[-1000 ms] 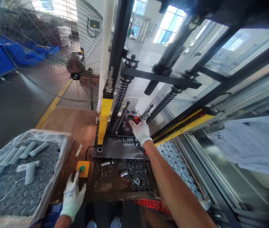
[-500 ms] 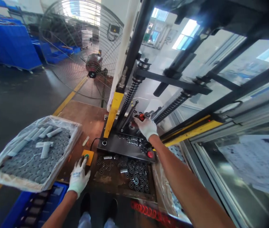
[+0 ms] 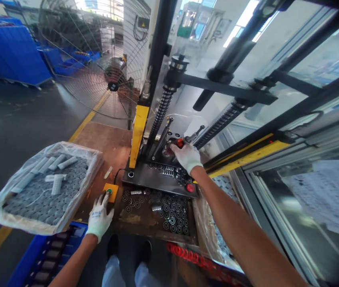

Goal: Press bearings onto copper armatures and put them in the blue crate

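My left hand [image 3: 99,217], in a white glove, rests on the bench with its forefinger stretched onto the green button of a small orange box [image 3: 110,192]. My right hand [image 3: 187,156], also gloved, reaches into the press [image 3: 160,119] and is closed on a small red part [image 3: 180,142] at the tooling between the two black springs. Loose ring bearings [image 3: 172,215] lie scattered on the brown bench in front of the press base plate [image 3: 157,179].
A plastic-lined tray of grey wrapped rolls [image 3: 45,187] sits at my left above a blue crate [image 3: 42,255]. A red button [image 3: 190,187] is on the base plate. A big wire-guard fan [image 3: 109,75] stands behind. Glass panels and yellow guard rails [image 3: 247,155] lie at right.
The view has shifted slightly. Both hands stay where they were, left forefinger on the green button and right hand at the press tooling.
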Motion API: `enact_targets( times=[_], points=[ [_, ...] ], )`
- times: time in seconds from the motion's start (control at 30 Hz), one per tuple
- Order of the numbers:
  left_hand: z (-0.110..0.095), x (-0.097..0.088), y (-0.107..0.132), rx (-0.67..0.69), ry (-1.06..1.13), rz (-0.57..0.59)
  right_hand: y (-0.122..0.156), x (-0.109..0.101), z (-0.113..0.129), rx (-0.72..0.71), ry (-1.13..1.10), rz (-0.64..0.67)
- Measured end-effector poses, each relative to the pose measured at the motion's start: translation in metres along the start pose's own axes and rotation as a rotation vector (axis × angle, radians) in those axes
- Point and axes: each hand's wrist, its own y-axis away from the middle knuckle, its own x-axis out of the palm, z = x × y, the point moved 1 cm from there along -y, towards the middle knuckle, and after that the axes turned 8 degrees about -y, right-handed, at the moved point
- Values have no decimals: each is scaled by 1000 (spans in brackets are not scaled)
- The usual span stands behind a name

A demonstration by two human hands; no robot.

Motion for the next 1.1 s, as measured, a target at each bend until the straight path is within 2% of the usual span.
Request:
enact_targets(
  times=[0.17, 0.3, 0.4, 0.47, 0.53, 0.57, 0.6, 0.67, 0.7, 0.77, 0.8, 0.87, 0.97, 1.03, 1.1],
  points=[
    [-2, -4, 1, 4, -29, -4, -21, -1, 18, 30, 13, 49],
    [-3, -7, 0, -1, -34, 21, -38, 3, 21, 29, -39, 103],
    [-5, -11, -1, -4, -36, 26, -28, 1, 17, 52, -110, 72],
    [-9, -15, -1, -2, -35, 19, -2, 8, 10, 18, -203, -22],
    [-13, -21, -2, -3, -40, 26, 39, 33, -3, -81, -320, -98],
    [-15, -24, -3, -9, -47, 36, 64, 53, -13, -114, -378, -87],
    [-17, -27, -3, -20, -56, 49, 91, 77, -23, -144, -404, 26],
    [-22, -33, -5, -63, -81, 73, 148, 133, -45, -206, -420, 390],
    [-25, -35, -6, -91, -94, 79, 174, 160, -55, -191, -420, 505],
    [-32, -40, -7, -128, -122, 83, 216, 203, -69, -177, -376, 620],
    [-35, -42, -8, -136, -131, 82, 230, 219, -74, -170, -334, 636],
    [-39, -46, -11, -125, -121, 96, 241, 240, -78, -142, -228, 655],
    [-34, -48, -10, -121, -6, 107, 233, 253, -73, -58, -105, 690],
    [-18, -43, 0, -163, 152, 51, 224, 257, -66, -42, -59, 695],
    [14, -30, 23, -249, 374, -24, 221, 259, -60, -41, -1, 666]
  ],
)
